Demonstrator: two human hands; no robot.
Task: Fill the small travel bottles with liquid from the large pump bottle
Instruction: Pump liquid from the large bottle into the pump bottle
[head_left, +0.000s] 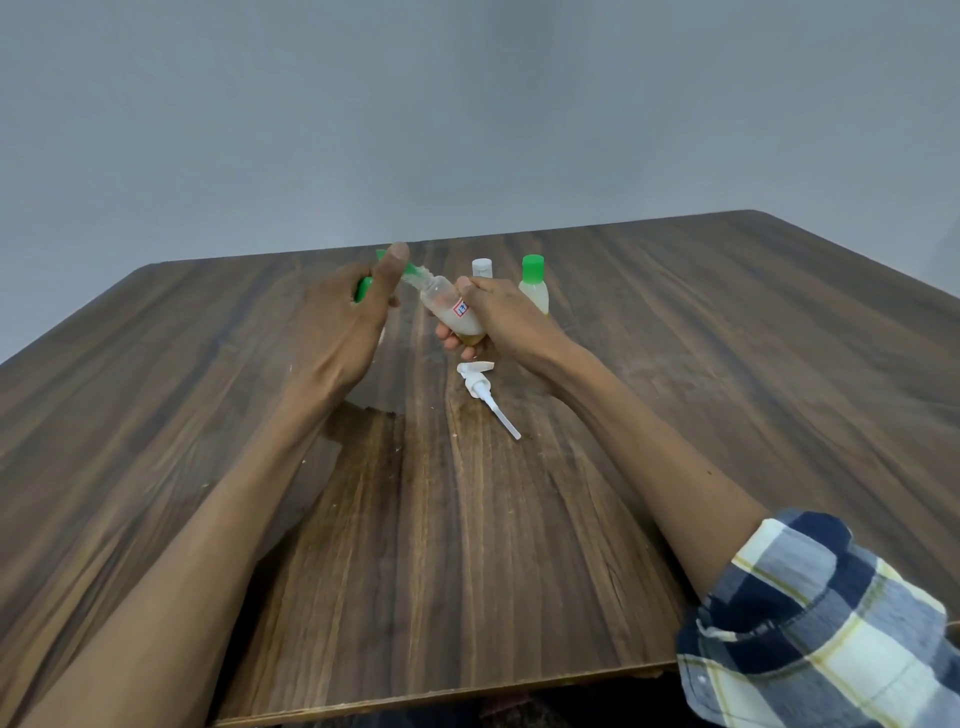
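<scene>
1. Pump head (480, 387) w/ dip tube already off, lying on table (727, 364) just in front of the hands. So pouring straight from the neck, not pumping.
2. Right hand (498, 317) wrapped round large bottle (449, 312), clear w/ small red-blue label. Tilted, neck pointing left & up toward the other hand. Pale liquid pooled at low end, roughly a third left by the look of it.
3. Left hand (343, 322) raised beside it, fingers curled on a green-capped travel bottle (363, 288); only bits of green showing past thumb & fingers. Body hidden, fill level impossible to tell.
4. Blurry green & white streak at large bottle's neck: probably a flip cap and liquid in transfer, too smeared to be sure.
5. Done, prob.: green-cap bottle (534, 286) standing closed behind right hand, pale liquid well up its body.
6. White-cap bottle (482, 267) standing next to it, mostly hidden behind hand. Contents unreadable.
7. Left to do, at a guess: finish current fill, close cap, check white-cap one, refit pump.
</scene>
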